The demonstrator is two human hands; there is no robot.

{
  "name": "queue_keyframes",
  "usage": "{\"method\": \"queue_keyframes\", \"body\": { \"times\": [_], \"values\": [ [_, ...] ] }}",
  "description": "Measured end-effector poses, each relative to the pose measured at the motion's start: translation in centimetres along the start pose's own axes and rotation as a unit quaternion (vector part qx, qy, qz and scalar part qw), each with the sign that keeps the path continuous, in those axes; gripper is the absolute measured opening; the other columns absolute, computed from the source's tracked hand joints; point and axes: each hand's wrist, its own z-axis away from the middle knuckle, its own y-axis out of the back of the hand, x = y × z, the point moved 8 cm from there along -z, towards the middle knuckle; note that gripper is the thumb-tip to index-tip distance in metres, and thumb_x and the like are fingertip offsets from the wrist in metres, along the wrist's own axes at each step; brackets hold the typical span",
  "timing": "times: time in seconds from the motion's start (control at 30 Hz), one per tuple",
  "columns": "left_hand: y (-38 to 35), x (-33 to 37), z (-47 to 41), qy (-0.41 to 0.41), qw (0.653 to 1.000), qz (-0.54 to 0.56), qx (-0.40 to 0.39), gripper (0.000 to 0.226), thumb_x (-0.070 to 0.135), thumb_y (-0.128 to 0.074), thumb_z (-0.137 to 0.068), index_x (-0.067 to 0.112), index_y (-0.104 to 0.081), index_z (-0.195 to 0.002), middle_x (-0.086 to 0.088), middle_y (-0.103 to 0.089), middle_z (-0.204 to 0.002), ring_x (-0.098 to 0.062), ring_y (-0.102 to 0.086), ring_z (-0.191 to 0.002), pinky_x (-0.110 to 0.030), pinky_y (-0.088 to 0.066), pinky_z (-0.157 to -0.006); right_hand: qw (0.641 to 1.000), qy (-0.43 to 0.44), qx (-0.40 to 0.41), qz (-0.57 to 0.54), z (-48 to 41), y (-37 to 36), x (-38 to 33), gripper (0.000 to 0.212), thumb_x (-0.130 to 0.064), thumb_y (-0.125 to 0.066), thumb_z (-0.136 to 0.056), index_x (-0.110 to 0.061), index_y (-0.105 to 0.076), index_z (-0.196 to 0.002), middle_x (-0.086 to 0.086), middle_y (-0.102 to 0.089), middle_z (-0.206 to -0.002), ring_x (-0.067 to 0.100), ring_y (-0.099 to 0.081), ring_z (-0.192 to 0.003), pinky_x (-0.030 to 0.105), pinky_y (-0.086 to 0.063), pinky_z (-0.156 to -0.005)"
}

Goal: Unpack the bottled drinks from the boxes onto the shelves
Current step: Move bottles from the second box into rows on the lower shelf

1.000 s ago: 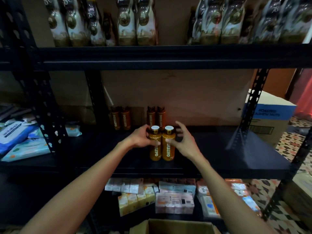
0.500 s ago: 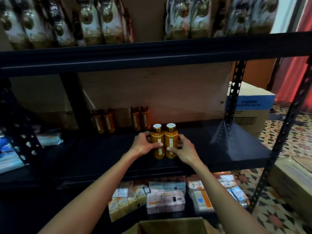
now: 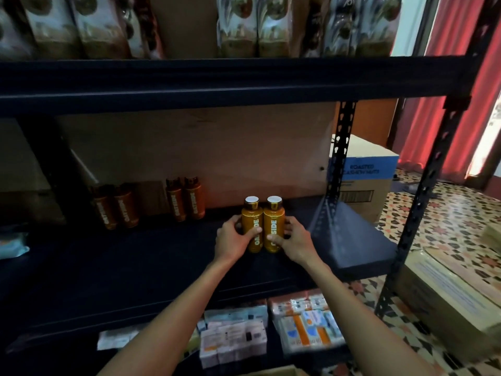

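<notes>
Orange plastic, white caps: two bottled drinks stand upright and touching on the dark middle shelf [image 3: 135, 267], the left bottle [image 3: 251, 221] gripped by the left hand [image 3: 232, 240] and the right bottle [image 3: 274, 218] by the right hand [image 3: 295, 241], each hand curled round its bottle with the thumb across the front label. A second ago the right hand is spread beside its bottle with the fingers straight; half a second ago it closes on it, and now both hands hold firmly. The pair also sits differently against the four darker bottles [image 3: 174, 203] at the far back of the shelf. It stands straight in front of the right-hand two a second ago and now lies clearly to their right and nearer the back wall, though the camera has swung right as well. I judge that the two bottles are being slid into line with the back row, not lifted, so this pair is nearly placed and only letting go remains before the next reach into the cardboard box [image 3: 273, 372], a sliver of which shows at the near edge. The labels run up the bottles in white and read OATSIDE, with the middle letters hidden under the thumbs; the back bottles carry the same word, blurred. A carton [image 3: 363, 169] on the floor to the right reads ROASTED CASHEW NUTS on a blue band. The bags [image 3: 238, 25] on the shelf above show a "78", and the rest is unreadable.
</notes>
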Motion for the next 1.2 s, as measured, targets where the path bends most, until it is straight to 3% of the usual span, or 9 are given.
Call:
{"method": "queue_keyframes", "body": {
  "times": [0.2,0.4,0.5,0.57,0.67,0.77,1.0,1.1,1.2],
  "values": [
    [-0.3,-1.2,-3.6,0.025,0.999,0.003,0.035,0.059,0.044,-0.078,-0.081,0.021,-0.06,-0.132,0.003,-0.068,-0.123,-0.013,-0.061,-0.116,-0.032,-0.05,-0.099,1.0,0.005,-0.001,0.013,-4.5,-1.6,-0.1,0.059,-0.019,-0.08,-0.087,-0.011,-0.052,-0.139,-0.002,-0.061,-0.116,0.008,-0.053,-0.108,0.021,-0.042,-0.092],
    [-0.9,-3.9,-9.6,0.081,0.996,-0.004,0.047,0.062,0.054,-0.079,-0.076,0.017,-0.065,-0.124,-0.004,-0.065,-0.124,-0.021,-0.059,-0.119,-0.034,-0.049,-0.099,1.0,-0.007,0.005,0.011,-10.3,-3.2,0.7,0.051,-0.017,-0.078,-0.088,-0.008,-0.056,-0.133,0.005,-0.066,-0.124,0.009,-0.057,-0.106,0.02,-0.043,-0.088],
    [-1.6,-5.1,-12.3,0.109,0.993,-0.027,0.029,0.078,0.056,-0.073,-0.081,0.016,-0.047,-0.143,-0.007,-0.055,-0.139,-0.026,-0.048,-0.131,-0.038,-0.044,-0.106,1.0,-0.002,0.007,0.022,-13.1,-3.7,1.1,0.046,-0.018,-0.079,-0.088,-0.009,-0.06,-0.129,0.003,-0.069,-0.12,0.014,-0.062,-0.108,0.02,-0.043,-0.088],
    [-2.2,-5.9,-13.7,0.138,0.99,-0.025,0.005,0.086,0.059,-0.066,-0.086,0.018,-0.031,-0.152,-0.008,-0.051,-0.144,-0.027,-0.051,-0.129,-0.037,-0.046,-0.102,1.0,-0.003,0.008,0.024,-14.7,-4.1,1.4,0.045,-0.013,-0.078,-0.087,-0.008,-0.061,-0.128,0.001,-0.068,-0.118,0.012,-0.061,-0.109,0.017,-0.043,-0.088],
    [-3.1,-7.2,-15.6,0.165,0.986,0.008,-0.016,0.087,0.059,-0.062,-0.088,0.021,-0.021,-0.154,-0.007,-0.046,-0.148,-0.028,-0.053,-0.127,-0.034,-0.042,-0.091,1.0,0.005,0.011,0.026,-16.6,-4.6,1.8,0.037,-0.006,-0.072,-0.089,-0.007,-0.064,-0.125,0.002,-0.069,-0.114,0.018,-0.066,-0.107,0.006,-0.045,-0.073],
    [-3.3,-7.3,-17.4,0.147,0.988,0.052,0.0,0.085,0.05,-0.07,-0.085,0.016,-0.029,-0.152,-0.007,-0.042,-0.152,-0.027,-0.046,-0.134,-0.04,-0.038,-0.106,0.998,0.025,0.004,0.058,-18.2,-5.2,1.4,0.017,-0.017,-0.067,-0.095,-0.01,-0.067,-0.11,-0.002,-0.067,-0.099,0.015,-0.065,-0.091,0.01,-0.044,-0.065],
    [-3.5,-7.9,-18.5,0.147,0.987,0.058,0.005,0.085,0.047,-0.072,-0.085,0.013,-0.032,-0.152,-0.011,-0.04,-0.154,-0.028,-0.043,-0.138,-0.046,-0.034,-0.115,0.997,0.01,-0.006,0.07,-20.0,-5.8,2.1,0.014,-0.02,-0.07,-0.094,-0.013,-0.065,-0.105,-0.013,-0.059,-0.083,-0.006,-0.052,-0.071,0.0,-0.038,-0.051],
    [-3.9,-8.1,-17.4,0.169,0.985,0.022,-0.034,0.082,0.048,-0.06,-0.095,0.019,-0.015,-0.157,-0.011,-0.03,-0.159,-0.031,-0.04,-0.139,-0.045,-0.036,-0.112,0.999,-0.021,-0.017,0.047,-19.8,-6.2,2.8,0.021,-0.025,-0.071,-0.092,-0.018,-0.064,-0.11,-0.012,-0.064,-0.092,0.01,-0.065,-0.087,0.0,-0.039,-0.057],
    [-3.1,-8.0,-15.9,0.197,0.979,-0.039,-0.037,0.088,0.055,-0.052,-0.096,0.027,0.004,-0.158,-0.016,-0.038,-0.154,-0.031,-0.057,-0.12,-0.039,-0.047,-0.086,1.0,-0.024,0.004,-0.016,-17.9,-5.6,2.6,0.056,-0.02,-0.079,-0.086,-0.017,-0.053,-0.136,-0.005,-0.065,-0.117,0.014,-0.061,-0.109,0.017,-0.045,-0.089]
  ]
}}
